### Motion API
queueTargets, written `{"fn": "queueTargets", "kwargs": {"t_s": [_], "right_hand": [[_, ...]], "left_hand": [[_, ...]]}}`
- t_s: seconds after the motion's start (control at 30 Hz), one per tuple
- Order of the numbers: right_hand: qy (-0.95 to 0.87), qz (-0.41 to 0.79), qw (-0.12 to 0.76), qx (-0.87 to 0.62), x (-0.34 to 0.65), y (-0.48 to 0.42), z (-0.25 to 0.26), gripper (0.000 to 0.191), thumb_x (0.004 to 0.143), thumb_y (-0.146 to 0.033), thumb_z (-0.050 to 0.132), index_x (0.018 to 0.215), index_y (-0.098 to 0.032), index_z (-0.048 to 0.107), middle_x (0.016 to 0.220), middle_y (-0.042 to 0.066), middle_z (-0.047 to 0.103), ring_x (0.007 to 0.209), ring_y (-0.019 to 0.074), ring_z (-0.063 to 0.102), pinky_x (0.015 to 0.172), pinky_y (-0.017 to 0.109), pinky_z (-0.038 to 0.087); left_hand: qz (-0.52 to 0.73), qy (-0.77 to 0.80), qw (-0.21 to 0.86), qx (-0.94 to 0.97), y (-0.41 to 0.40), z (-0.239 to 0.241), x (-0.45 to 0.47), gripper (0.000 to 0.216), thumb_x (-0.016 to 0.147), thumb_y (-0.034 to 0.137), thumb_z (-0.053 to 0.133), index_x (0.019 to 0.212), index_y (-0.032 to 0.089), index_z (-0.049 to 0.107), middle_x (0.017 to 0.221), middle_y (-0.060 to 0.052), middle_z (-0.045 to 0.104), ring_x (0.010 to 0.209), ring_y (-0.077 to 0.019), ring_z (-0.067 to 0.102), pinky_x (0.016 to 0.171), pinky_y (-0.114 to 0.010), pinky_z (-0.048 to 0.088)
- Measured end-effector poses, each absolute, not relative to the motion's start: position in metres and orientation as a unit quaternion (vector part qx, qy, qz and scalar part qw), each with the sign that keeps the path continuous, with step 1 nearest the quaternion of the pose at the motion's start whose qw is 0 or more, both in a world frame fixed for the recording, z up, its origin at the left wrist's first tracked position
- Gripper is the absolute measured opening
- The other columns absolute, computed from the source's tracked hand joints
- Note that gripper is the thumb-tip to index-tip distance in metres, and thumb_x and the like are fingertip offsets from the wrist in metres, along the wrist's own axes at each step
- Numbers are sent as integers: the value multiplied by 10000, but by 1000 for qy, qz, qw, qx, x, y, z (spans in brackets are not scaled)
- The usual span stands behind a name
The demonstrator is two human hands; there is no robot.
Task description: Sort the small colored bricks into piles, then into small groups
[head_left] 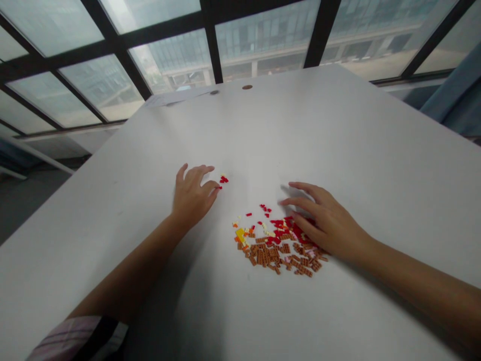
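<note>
My left hand is at the left of the loose bricks, thumb and forefinger pinched on a small red toy brick, its other fingers stretched out. Just beyond those fingertips lies a little cluster of red bricks with a pale yellow piece behind it. My right hand is open, fingers spread, over the right side of the pile, and partly hides the red bricks under it. Brown bricks make up most of the pile's near side. A yellow brick and small orange pieces sit at its left edge.
The white table reaches to dark-framed windows. Near its far edge are two round discs, one brown and one grey. A blue curtain hangs at the right. Several stray red bricks lie above the pile.
</note>
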State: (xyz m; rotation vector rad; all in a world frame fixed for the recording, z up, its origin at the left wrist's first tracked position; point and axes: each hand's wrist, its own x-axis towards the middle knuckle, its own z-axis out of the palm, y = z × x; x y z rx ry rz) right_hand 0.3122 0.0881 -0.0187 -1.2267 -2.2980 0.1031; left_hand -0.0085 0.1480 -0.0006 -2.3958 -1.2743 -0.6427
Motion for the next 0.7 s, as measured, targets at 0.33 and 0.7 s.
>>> {"fn": "queueTargets", "kwargs": {"t_s": [0.33,0.7], "right_hand": [[-854,35,257,-451,313,89,-18,284,978,-294,464,1154,-213,672,1395,189,541,1279,328,545,992,568,501],[-851,36,261,-454,312,88,-19,282,974,-289,466,1149,-214,674,1393,190,548,1281,330,547,996,566,501]], "left_hand": [[-244,-495,241,-799,156,-9,-7,152,904,282,637,827,247,764,1277,-96,651,1271,-328,568,1124,-599,345],[-259,-480,240,-803,145,-3,-7,206,905,305,618,762,240,750,1225,-99,680,1206,-299,614,1099,-546,367]]}}
